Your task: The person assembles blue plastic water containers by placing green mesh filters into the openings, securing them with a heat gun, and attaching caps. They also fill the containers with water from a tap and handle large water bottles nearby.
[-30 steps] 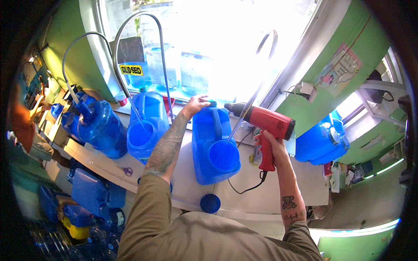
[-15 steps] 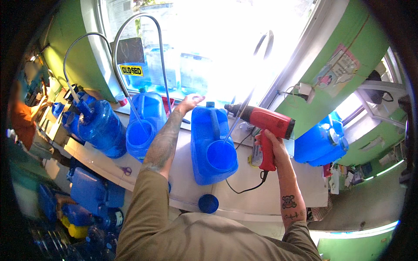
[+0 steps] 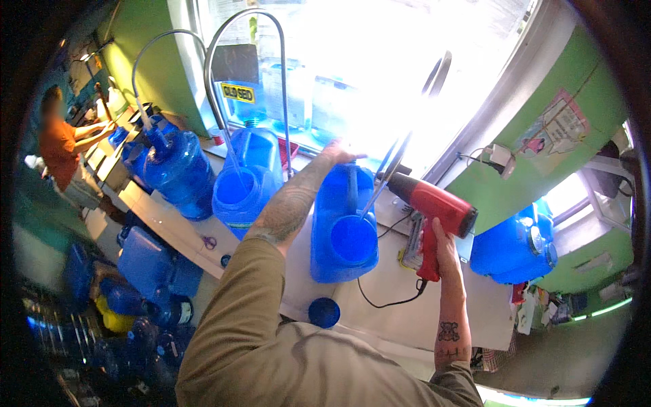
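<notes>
My right hand (image 3: 444, 249) is wrapped round the handle of a red heat gun (image 3: 434, 203). Its dark nozzle points up and left, toward the small neck of a blue slim water jug (image 3: 327, 251). That jug stands on the counter with its wide round mouth facing me, and a clear tube runs down to the mouth. My left hand (image 3: 337, 152) is at the jug's far end by the small neck, fingers stretched out; glare blurs the fingertips. Left of my forearm, a second blue jug (image 3: 230, 207) has a tube in its open mouth.
A round blue bottle (image 3: 180, 173) stands farther left, near purple scissors (image 3: 209, 242). A blue lid (image 3: 324, 313) lies at the counter's (image 3: 407, 319) front edge. More blue jugs (image 3: 512, 241) are at right. A person in orange (image 3: 57, 149) works at far left.
My left hand has moved right, to the far end of the jug by its small neck. The heat gun stays in my right hand, and the view has shifted slightly.
</notes>
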Tool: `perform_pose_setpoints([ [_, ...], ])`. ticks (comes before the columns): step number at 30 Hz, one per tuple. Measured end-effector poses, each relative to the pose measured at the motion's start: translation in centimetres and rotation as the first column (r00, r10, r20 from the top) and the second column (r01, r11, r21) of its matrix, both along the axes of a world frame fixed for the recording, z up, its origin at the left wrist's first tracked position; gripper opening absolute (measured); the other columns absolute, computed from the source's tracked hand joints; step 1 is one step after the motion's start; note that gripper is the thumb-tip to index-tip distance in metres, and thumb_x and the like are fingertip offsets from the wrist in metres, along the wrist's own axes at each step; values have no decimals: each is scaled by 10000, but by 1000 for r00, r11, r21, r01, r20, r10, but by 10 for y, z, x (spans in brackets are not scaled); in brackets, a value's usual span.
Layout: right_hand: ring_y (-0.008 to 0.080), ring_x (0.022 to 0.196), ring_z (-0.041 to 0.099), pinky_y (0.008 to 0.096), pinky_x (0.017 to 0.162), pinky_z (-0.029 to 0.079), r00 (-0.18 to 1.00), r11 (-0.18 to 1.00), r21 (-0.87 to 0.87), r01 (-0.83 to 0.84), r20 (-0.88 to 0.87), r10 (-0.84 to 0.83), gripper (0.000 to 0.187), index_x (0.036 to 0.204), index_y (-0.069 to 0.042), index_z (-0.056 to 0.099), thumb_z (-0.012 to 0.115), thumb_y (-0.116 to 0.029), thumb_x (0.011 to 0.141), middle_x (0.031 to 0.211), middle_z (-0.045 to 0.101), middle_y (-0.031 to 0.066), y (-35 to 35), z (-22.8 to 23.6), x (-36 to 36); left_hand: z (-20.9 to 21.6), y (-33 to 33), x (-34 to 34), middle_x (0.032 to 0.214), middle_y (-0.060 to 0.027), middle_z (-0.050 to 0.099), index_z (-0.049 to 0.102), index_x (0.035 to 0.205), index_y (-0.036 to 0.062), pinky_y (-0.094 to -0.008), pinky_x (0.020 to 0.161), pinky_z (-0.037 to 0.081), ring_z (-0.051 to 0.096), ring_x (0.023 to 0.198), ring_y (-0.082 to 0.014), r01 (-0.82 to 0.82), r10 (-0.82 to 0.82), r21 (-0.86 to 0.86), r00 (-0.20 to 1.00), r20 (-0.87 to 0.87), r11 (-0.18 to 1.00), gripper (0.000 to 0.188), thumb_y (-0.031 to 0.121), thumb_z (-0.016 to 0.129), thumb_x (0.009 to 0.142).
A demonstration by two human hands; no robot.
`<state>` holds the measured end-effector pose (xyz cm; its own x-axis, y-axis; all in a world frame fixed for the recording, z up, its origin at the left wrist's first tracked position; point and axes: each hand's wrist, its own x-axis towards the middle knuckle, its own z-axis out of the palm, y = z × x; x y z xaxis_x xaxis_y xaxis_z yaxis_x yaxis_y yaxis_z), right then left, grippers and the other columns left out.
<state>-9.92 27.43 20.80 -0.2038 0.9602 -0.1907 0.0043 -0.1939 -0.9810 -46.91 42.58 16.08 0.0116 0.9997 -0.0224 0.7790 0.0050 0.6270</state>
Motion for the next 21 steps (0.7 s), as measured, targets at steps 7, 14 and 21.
perform_pose_setpoints([
  [7, 93, 536, 543, 251, 442, 409, 988, 979, 178, 101, 98, -120, 412, 1004, -65, 637, 698, -466, 937, 739, 590, 4, -29, -9, 43, 16, -48, 12, 1271, -181, 665, 549, 1377, 42, -380, 972, 509, 651, 1141, -261, -105, 48, 175, 951, 305, 979, 548, 265, 725, 909],
  [14, 68, 377, 374, 231, 328, 249, 974, 829, 520, 206, -29, -223, 471, 1108, -104, 569, 667, -534, 942, 671, 483, -37, -69, -31, 66, 86, -243, -29, 1157, -65, 684, 645, 1180, 47, -289, 929, 508, 638, 1028, -149, -516, 143, 654, 832, 536, 553, 225, 123, 663, 968],
  [21, 103, 641, 579, 223, 493, 415, 941, 807, 546, 224, 93, -324, 582, 1227, -72, 568, 696, -543, 911, 928, 610, 31, -134, -25, 98, 74, -217, -240, 969, -27, 665, 649, 1142, 35, -265, 801, 488, 591, 894, -100, -647, 247, 499, 720, 649, 577, 229, 217, 582, 1019],
])
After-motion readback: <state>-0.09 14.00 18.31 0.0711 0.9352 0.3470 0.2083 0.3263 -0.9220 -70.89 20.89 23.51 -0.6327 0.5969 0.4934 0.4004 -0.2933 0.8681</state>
